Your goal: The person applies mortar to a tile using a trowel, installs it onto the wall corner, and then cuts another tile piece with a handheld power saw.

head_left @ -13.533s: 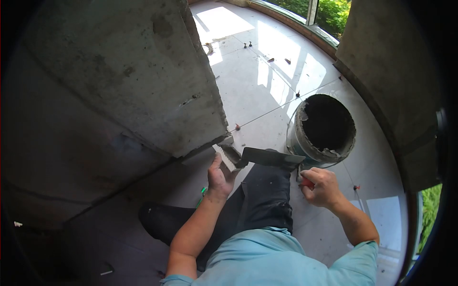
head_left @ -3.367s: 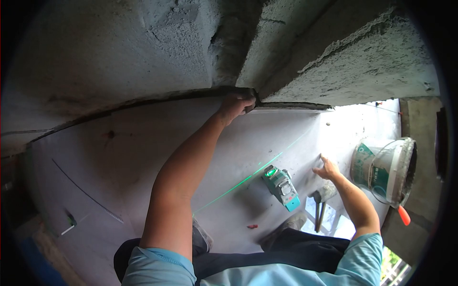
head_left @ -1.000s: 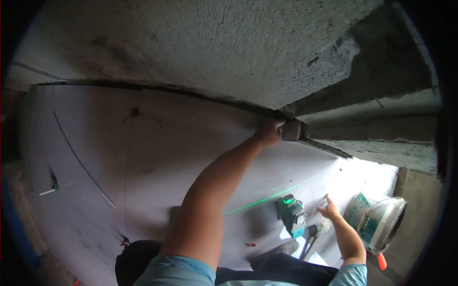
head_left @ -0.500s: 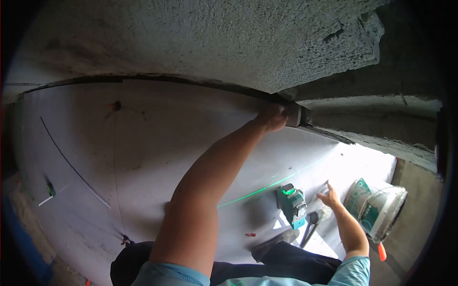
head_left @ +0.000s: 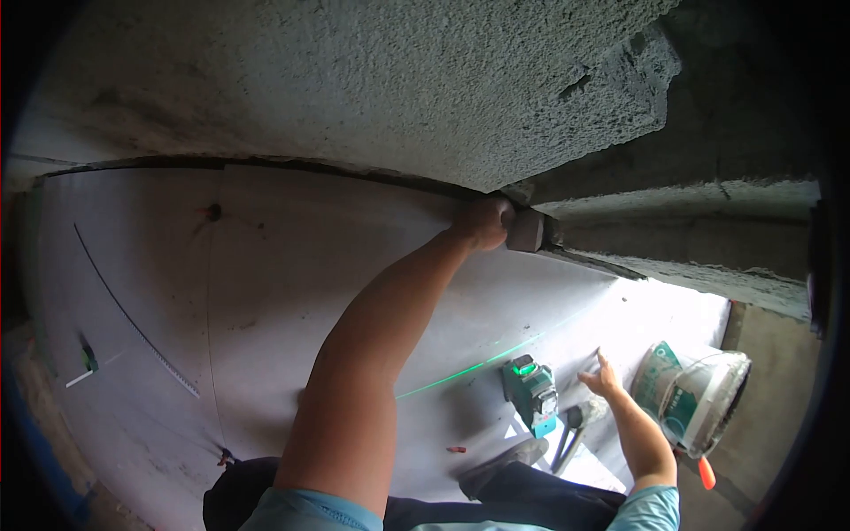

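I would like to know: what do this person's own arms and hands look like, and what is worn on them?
The left sleeve and the right sleeve are short and light blue. Below them the arms are uncovered. The left hand and right hand wear no gloves, and no watch or bracelet shows.

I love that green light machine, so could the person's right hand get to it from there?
Probably yes. The right hand looks empty, its fingers spread, close to the laser level, and only bare floor seems to lie between them.
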A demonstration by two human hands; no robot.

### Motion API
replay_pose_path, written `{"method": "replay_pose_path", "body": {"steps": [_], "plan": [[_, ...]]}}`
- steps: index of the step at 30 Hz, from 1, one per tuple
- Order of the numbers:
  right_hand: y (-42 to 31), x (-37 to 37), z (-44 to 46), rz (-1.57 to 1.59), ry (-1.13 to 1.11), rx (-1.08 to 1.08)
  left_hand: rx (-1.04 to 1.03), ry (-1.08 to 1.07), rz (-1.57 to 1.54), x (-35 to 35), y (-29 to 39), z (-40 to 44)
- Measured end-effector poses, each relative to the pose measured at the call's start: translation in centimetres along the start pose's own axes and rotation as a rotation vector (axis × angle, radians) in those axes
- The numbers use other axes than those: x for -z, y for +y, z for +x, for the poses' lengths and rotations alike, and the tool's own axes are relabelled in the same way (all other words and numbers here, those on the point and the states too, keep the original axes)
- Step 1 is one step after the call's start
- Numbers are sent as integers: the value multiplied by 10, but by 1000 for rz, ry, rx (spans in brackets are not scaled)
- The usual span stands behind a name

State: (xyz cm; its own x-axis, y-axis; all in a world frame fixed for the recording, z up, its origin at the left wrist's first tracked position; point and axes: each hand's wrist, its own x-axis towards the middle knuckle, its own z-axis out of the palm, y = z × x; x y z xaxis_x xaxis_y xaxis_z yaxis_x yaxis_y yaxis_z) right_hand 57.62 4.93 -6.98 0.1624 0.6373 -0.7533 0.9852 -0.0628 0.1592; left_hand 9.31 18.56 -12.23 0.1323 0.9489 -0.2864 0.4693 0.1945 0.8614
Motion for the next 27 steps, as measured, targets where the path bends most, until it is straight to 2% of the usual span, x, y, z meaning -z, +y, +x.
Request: {"method": "replay_pose_path", "body": {"steps": [6,9,12,15,20,22,24,27], "plan": [[-5,2,-1,-33,-15,-24,-23,-52,52,4,6,3],[-8,3,-4,-64,-13,-38,42,-59,-117,3,9,2],[-17,10,-8,18,7,-36,176,-107,-301,28,61,-21],[-15,9,-9,31,20,-18,92,-7,-216,-1,42,-7],[-21,18,-15,12,15,-16,-47,-74,-203,6,49,-7],[-21,20,-18,8,22,6,-3,-108,-257,11,53,-11],[-25,26,-23,-2,11,5,163,-107,-349,13,51,-14],[-26,29,-25,-26,29,18,257,-119,-547,23,36,-21]]}}
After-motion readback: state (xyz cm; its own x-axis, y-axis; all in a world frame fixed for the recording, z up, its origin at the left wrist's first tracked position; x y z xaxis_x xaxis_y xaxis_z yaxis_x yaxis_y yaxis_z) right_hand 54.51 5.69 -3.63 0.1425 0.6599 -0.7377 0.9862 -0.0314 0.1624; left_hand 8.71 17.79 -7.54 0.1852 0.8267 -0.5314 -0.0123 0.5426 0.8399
